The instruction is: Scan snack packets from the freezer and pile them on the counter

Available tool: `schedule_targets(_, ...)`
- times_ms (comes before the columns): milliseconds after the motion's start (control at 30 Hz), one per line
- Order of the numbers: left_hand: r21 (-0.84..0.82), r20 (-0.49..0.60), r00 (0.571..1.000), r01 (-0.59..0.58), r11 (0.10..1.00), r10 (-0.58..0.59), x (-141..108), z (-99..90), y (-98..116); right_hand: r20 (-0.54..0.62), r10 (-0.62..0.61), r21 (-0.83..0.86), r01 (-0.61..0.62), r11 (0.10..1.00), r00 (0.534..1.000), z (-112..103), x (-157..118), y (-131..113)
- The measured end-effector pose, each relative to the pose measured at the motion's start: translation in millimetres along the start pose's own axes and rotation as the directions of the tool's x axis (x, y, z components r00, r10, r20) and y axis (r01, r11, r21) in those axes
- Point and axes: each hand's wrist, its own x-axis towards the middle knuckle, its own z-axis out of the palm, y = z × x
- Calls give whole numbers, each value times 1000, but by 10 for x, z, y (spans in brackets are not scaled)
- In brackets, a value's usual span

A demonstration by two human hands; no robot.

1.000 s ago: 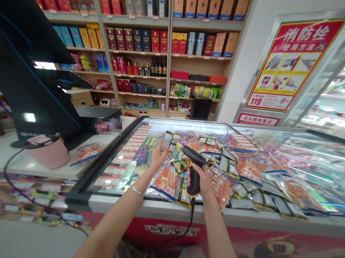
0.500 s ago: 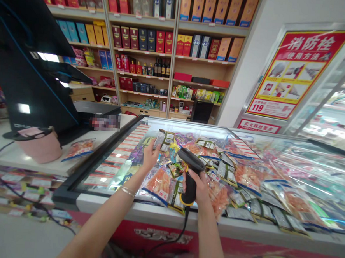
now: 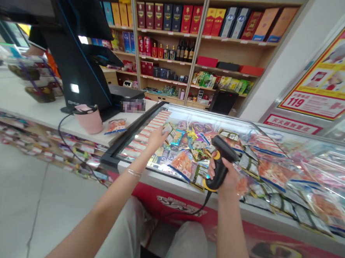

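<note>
My right grip (image 3: 226,177) closes around the black barcode scanner (image 3: 219,167), its handle upright. My open left grip (image 3: 157,139) is nearer the snack packets (image 3: 180,143), just beside them in the chest freezer (image 3: 169,185).

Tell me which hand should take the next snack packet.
Probably left: the left hand is free and open, right by the snack packets, while the right hand is gripping the black-and-yellow barcode scanner.
</note>
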Motion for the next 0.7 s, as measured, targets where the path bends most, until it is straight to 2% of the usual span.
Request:
schedule_targets(67,63,35,999,25,998,-27,-30,-75,-241,1,-14,2,14,1000,1000,39,4,43)
schedule_targets(133,100,12,1000,7,995,-8,-83,-131,-459,6,-30,12,30,999,1000,70,29,108)
schedule_targets(233,116,-37,991,-123,986,128,-212,-240,-695,12,-50,23,49,999,999,92,65,214)
schedule_targets(300,121,13,977,-214,969,214,-331,-335,-792,10,-72,37,72,997,997,93,72,268)
schedule_targets(367,140,110,961,-269,953,255,-466,-429,-855,14,-105,60,104,993,994,86,67,302)
schedule_targets(433,176,175,953,-276,945,245,-596,-507,-885,20,-135,72,134,988,991,74,59,322)
schedule_targets(567,264,180,966,-230,937,186,-759,-588,-851,25,-152,48,151,987,988,53,56,354)
schedule_targets(700,321,179,965,-241,916,191,-795,-602,-782,37,-145,13,144,989,989,62,48,386)
